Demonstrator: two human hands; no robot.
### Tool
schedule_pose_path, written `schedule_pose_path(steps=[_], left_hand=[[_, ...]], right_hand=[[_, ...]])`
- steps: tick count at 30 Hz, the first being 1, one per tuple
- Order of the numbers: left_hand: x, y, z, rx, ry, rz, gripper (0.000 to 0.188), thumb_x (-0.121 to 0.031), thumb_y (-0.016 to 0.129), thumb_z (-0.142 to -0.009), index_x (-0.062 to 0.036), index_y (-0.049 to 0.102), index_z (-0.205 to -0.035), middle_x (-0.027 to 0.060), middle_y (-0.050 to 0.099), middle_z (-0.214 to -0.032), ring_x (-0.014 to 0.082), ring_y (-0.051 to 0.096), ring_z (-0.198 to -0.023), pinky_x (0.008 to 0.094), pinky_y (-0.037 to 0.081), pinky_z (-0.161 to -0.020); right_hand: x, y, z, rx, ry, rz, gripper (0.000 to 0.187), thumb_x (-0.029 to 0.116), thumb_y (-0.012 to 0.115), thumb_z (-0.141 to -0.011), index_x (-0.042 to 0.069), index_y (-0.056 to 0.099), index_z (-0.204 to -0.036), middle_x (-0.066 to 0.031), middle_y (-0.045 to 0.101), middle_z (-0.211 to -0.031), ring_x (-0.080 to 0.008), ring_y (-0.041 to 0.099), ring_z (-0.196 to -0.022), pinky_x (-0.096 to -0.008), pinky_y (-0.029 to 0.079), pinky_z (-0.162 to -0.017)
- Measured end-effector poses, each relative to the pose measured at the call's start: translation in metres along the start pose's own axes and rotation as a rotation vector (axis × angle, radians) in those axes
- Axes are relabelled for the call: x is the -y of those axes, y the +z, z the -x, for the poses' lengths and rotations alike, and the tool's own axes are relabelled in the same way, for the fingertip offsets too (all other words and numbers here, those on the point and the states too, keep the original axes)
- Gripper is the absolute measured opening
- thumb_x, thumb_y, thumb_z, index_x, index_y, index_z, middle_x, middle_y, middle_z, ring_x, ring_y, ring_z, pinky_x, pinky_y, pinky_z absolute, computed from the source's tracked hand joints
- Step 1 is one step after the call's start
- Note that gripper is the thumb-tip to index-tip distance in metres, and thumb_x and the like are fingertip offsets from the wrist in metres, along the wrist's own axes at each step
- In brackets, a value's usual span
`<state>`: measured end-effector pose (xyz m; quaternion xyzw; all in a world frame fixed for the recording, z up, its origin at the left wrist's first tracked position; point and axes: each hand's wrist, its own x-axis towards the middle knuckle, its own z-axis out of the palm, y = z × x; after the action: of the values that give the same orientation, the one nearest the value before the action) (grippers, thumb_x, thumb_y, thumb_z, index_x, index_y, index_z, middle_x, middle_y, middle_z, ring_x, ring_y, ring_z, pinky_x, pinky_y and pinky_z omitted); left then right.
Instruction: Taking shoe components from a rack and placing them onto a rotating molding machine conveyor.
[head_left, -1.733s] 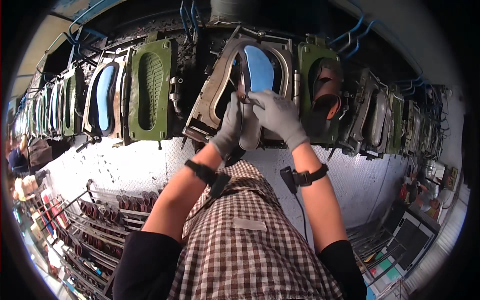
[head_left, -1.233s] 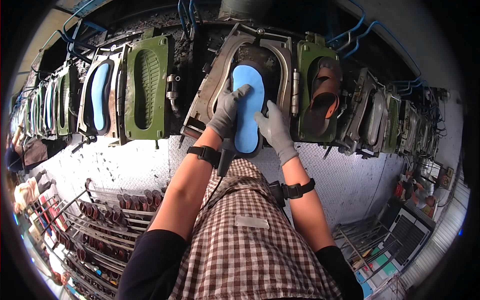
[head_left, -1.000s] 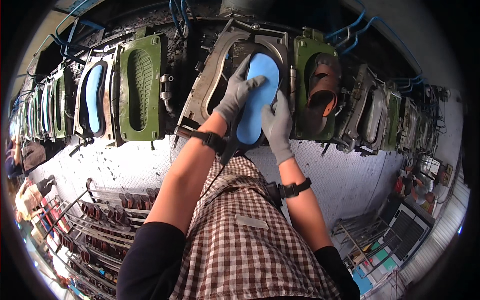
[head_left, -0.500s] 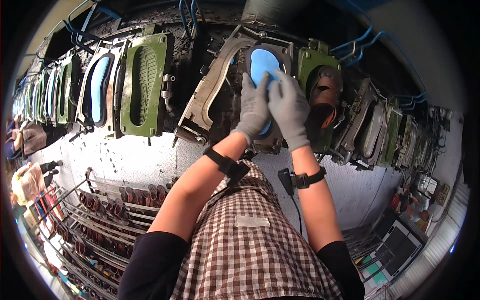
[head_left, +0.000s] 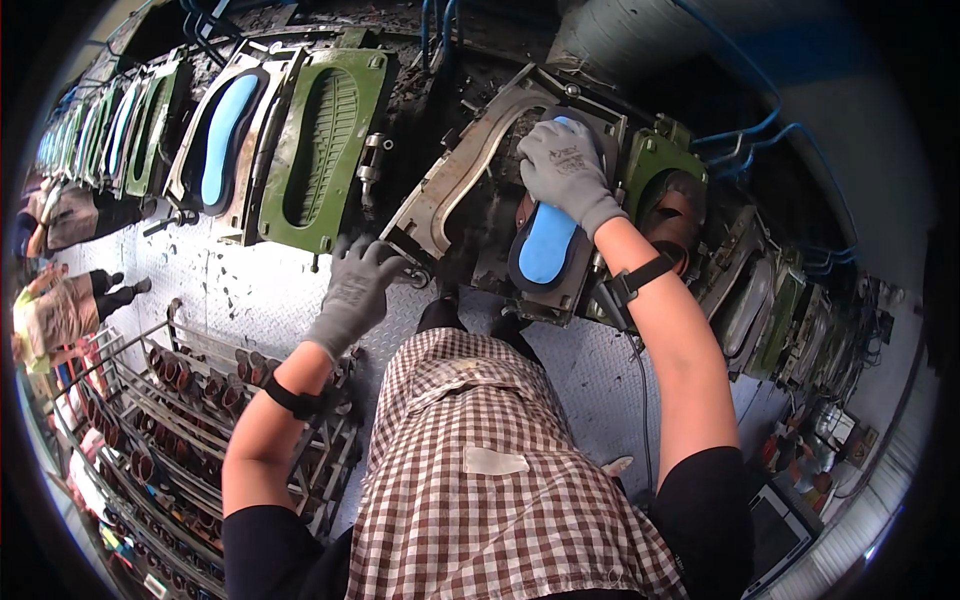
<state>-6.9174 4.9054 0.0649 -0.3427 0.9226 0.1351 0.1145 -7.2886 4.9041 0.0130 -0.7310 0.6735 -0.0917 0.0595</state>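
My right hand [head_left: 568, 170], in a grey glove, is curled over the upper part of a blue sole piece [head_left: 548, 245]. The heel half of this piece shows below the hand, ringed by a dark rim; a brown edge shows at its left. It lies in a metal mould [head_left: 610, 130]. Beside it, a hinged metal frame [head_left: 425, 215] with a sole-shaped cut-out stands swung out to the left. Near that frame's lower corner is my left hand [head_left: 355, 285], also gloved, fingers apart and holding nothing. Whether its fingertips touch the corner fitting, I cannot tell.
To the left stand a green mould plate [head_left: 325, 150] and another mould with a blue sole [head_left: 228, 140]. On the right, a green mould [head_left: 650, 160] holds a brown shoe [head_left: 675, 205]. A metal rack [head_left: 200, 400] of shoes stands lower left. Two people are at the far left.
My left hand has left the blue sole piece and moved down and left toward the frame's corner. My right hand stays on the piece, now curled over its upper part. The view has shifted.
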Motion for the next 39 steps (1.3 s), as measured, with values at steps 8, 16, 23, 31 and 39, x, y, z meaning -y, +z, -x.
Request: schedule_pose_path(steps=[8,16,23,31,39], left_hand=[[0.004,0.010,0.003,0.066,-0.078,0.053,0.048,0.002,0.060,-0.078,-0.0132,0.072,-0.122,0.0149,0.066,-0.118,0.0346,0.063,-0.117,0.0460,0.049,-0.101],[-0.106,0.012,-0.140,0.033,-0.281,1.228,0.091,-0.050,0.074,-0.094,0.0002,0.038,-0.161,0.0271,0.053,-0.154,0.0332,0.057,-0.140,0.0417,0.047,-0.115],[-0.132,0.069,-0.238,-0.318,-0.140,1.339,0.088,-0.046,0.071,-0.099,0.0058,0.034,-0.160,0.0315,0.051,-0.155,0.0394,0.054,-0.142,0.0425,0.044,-0.118],[-0.179,0.016,-0.126,-0.441,0.006,0.888,0.046,-0.033,0.070,-0.086,-0.0080,0.070,-0.124,0.0217,0.063,-0.140,0.0440,0.059,-0.124,0.0523,0.049,-0.106],[-0.003,0.032,0.041,-0.145,-0.301,-0.026,0.030,-0.027,0.066,-0.092,-0.0277,0.073,-0.121,0.0069,0.068,-0.122,0.0338,0.061,-0.118,0.0584,0.046,-0.096]], right_hand=[[-0.004,0.012,0.008,-0.161,0.003,-0.067,0.012,0.022,0.069,-0.086,0.018,0.074,-0.095,-0.0048,0.072,-0.107,-0.0267,0.065,-0.114,-0.0481,0.048,-0.100],[0.011,0.014,0.048,-0.481,0.270,-0.477,0.023,0.008,0.063,-0.099,0.006,0.072,-0.120,-0.0130,0.072,-0.119,-0.0326,0.066,-0.116,-0.0443,0.051,-0.105],[0.004,-0.003,0.052,-0.600,0.164,-0.502,0.020,0.010,0.070,-0.096,0.006,0.073,-0.114,-0.0151,0.073,-0.115,-0.0376,0.069,-0.113,-0.0455,0.055,-0.100],[-0.003,0.002,-0.010,0.138,-0.207,0.160,0.029,0.035,0.067,-0.086,0.014,0.080,-0.100,-0.0091,0.079,-0.103,-0.0249,0.070,-0.111,-0.0583,0.031,-0.123],[0.003,0.004,0.032,-0.067,0.049,-0.010,0.012,0.023,0.066,-0.089,0.011,0.066,-0.094,-0.0105,0.066,-0.104,-0.0333,0.062,-0.111,-0.0472,0.048,-0.095]])
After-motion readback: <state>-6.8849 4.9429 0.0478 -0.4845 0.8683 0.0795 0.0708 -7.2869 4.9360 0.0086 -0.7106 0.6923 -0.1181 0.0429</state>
